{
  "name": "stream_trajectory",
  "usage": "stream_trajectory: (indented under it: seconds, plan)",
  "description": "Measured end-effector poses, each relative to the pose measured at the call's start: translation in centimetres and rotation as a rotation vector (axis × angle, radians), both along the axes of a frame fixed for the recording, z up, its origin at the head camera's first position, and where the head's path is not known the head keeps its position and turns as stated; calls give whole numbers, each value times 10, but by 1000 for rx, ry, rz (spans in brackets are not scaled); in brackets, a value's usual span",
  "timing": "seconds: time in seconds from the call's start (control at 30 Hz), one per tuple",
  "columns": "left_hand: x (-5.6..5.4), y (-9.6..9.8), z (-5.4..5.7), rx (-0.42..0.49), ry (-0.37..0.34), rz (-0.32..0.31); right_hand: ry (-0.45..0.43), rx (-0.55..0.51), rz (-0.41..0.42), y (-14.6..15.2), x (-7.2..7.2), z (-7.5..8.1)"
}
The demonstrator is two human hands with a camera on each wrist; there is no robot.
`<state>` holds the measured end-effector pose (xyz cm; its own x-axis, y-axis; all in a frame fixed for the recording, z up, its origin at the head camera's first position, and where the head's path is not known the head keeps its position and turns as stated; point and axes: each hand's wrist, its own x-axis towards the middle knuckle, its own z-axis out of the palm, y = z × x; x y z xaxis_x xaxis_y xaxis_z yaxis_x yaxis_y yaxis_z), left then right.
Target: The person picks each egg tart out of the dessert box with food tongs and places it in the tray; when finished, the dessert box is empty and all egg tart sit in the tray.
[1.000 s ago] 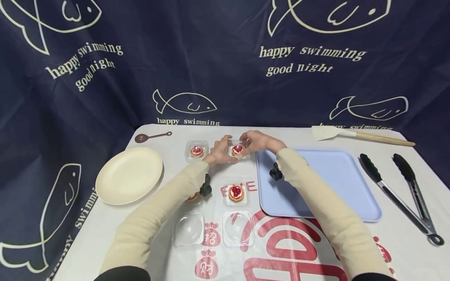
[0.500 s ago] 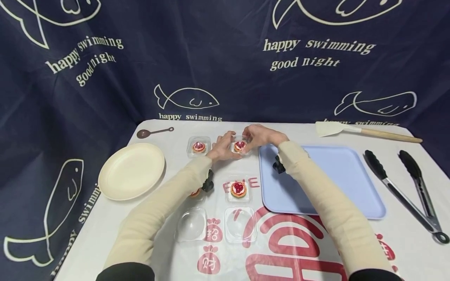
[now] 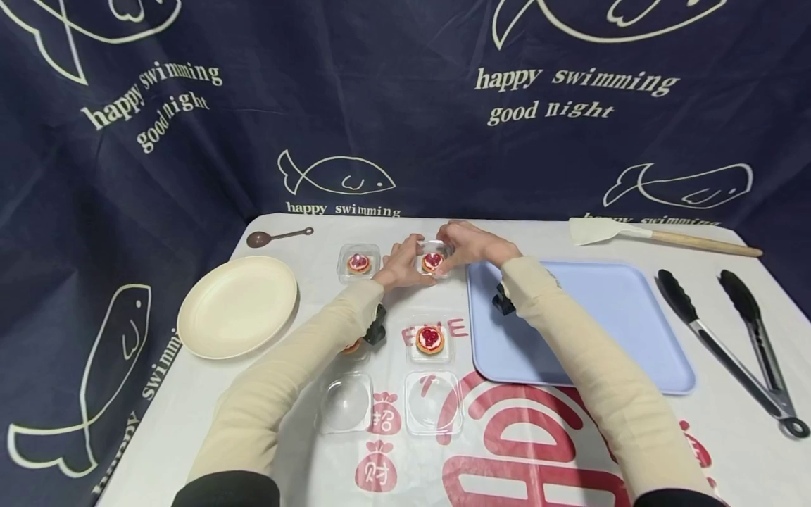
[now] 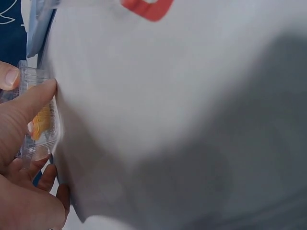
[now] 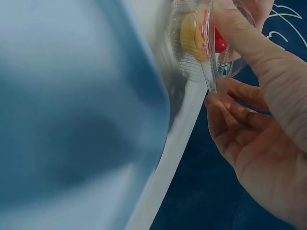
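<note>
Little has moved since the earlier frames: both hands stay at the same clear box (image 3: 434, 247), while the whole table sits slightly higher in the head view than at first. That box stands just left of the far corner of the blue tray (image 3: 617, 310), with a red-topped tart (image 3: 433, 263) inside it. The left hand (image 3: 402, 267) pinches it from the left between thumb and fingers; the right hand (image 3: 472, 246) grips it likewise from the right. Some fingertips are hidden, and whether its lid is fully seated cannot be told. The left sleeve (image 3: 304, 359) hides most of a nearer tart (image 3: 350, 348); the right sleeve (image 3: 595, 373) crosses the tray. Two clear plastic pieces (image 3: 346, 402) near the front are faint against the white cloth (image 3: 285, 451), too see-through to identify as lids or boxes.
</note>
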<state>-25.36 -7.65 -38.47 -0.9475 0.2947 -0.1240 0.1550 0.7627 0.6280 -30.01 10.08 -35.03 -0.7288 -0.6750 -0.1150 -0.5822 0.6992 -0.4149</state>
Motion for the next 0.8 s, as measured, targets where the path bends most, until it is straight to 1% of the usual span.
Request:
stream_trajectory:
  seconds: [0.2,0.33,0.43,0.53,0.7,0.8]
  plan:
    - [1,1,2,20,-5,22,49,11,13,-2,4,2]
    - [0,1,1,22,-7,31,33,24,-7,-1,6,3]
    - [-2,1,0,8,-17,25,19,21,-18,-1,8,3]
    - [-3,0,1,-24,-38,0,14,8,-23,0,10,2]
    - [-6,-5,9,-71,-81,-86,24,-13,-21,4,13,2]
    - [-6,-8,16,-83,-71,-113,39,-29,-17,5,14,3]
